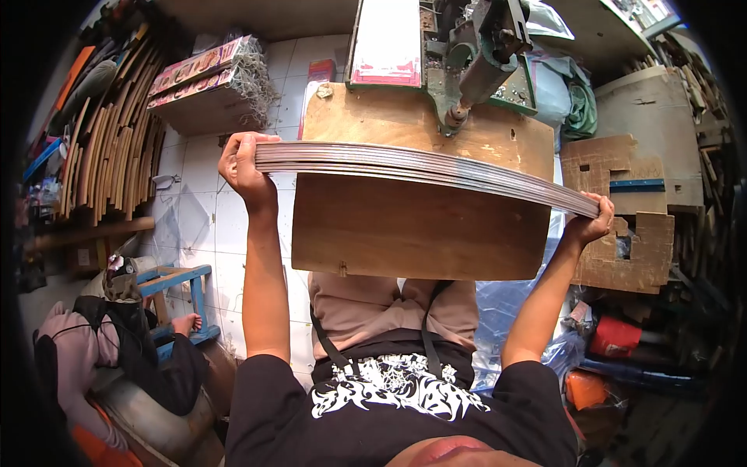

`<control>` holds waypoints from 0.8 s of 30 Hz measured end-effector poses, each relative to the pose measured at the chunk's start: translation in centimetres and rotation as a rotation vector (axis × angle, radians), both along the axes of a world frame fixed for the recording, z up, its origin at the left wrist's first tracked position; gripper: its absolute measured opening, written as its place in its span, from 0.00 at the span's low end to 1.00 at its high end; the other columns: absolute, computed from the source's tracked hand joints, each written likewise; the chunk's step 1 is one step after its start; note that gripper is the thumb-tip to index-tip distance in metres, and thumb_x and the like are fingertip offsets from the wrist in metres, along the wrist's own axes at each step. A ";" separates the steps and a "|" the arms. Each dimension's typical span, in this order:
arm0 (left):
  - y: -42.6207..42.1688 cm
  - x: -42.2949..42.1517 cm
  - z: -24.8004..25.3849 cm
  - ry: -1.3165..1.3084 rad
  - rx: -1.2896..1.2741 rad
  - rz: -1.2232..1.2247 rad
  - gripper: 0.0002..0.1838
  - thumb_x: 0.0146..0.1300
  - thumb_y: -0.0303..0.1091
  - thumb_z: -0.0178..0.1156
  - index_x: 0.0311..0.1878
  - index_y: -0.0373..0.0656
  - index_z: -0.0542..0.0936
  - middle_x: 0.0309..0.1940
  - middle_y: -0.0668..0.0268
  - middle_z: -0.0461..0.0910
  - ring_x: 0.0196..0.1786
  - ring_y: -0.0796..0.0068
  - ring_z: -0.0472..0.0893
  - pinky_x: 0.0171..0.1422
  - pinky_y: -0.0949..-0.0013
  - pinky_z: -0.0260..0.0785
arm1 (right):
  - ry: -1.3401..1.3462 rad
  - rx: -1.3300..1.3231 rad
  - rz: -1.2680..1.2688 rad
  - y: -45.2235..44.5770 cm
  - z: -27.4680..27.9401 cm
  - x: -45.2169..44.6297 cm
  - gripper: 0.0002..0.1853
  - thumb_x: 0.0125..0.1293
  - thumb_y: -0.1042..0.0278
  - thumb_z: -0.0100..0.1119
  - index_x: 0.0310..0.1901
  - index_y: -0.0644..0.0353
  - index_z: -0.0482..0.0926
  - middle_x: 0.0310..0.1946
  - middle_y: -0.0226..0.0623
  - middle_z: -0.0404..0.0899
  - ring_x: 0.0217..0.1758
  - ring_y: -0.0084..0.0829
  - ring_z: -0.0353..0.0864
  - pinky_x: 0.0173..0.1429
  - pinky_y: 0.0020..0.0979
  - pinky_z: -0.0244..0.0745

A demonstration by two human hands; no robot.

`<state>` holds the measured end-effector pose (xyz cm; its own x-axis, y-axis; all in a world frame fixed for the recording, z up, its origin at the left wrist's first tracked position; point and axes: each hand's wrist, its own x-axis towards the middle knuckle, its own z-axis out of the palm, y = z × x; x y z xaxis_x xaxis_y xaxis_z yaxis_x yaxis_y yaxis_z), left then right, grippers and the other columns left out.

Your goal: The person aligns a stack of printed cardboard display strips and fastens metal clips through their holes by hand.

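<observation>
A stack of thin, flat sheets (420, 165) shows pale, grey-streaked edges in a long, shallow curve, with a dark gap between layers towards the left end. It sits above the middle of the wooden tabletop (420, 233), its long axis running from ten o'clock to three. The left hand (247, 165) grips the ten-o'clock end, fingers curled and thumb pressed in; the right hand (591, 222) is closed narrowly round the three-o'clock end. Beneath, the brown tabletop is grained and scuffed. Beyond it, at one o'clock, stands a worn metal machine (486, 78) with a rounded barrel.
</observation>
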<state>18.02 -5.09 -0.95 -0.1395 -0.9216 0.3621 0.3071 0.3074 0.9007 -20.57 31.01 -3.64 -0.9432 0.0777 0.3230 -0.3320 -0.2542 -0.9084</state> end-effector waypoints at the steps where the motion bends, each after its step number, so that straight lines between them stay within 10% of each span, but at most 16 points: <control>1: 0.0 -0.1 0.0 -0.017 0.001 0.011 0.12 0.64 0.31 0.49 0.30 0.33 0.76 0.24 0.56 0.80 0.30 0.69 0.81 0.40 0.70 0.73 | 0.004 0.002 -0.010 0.0 -0.2 -0.2 0.10 0.61 0.69 0.51 0.33 0.69 0.76 0.26 0.45 0.78 0.29 0.41 0.81 0.43 0.39 0.80; 24: -0.2 -0.1 -0.7 -0.098 0.034 0.051 0.14 0.63 0.35 0.43 0.31 0.35 0.73 0.26 0.52 0.77 0.32 0.61 0.79 0.46 0.59 0.74 | -0.011 -0.027 0.063 1.2 -1.6 -1.6 0.13 0.62 0.62 0.45 0.32 0.64 0.74 0.26 0.41 0.73 0.31 0.42 0.78 0.38 0.38 0.78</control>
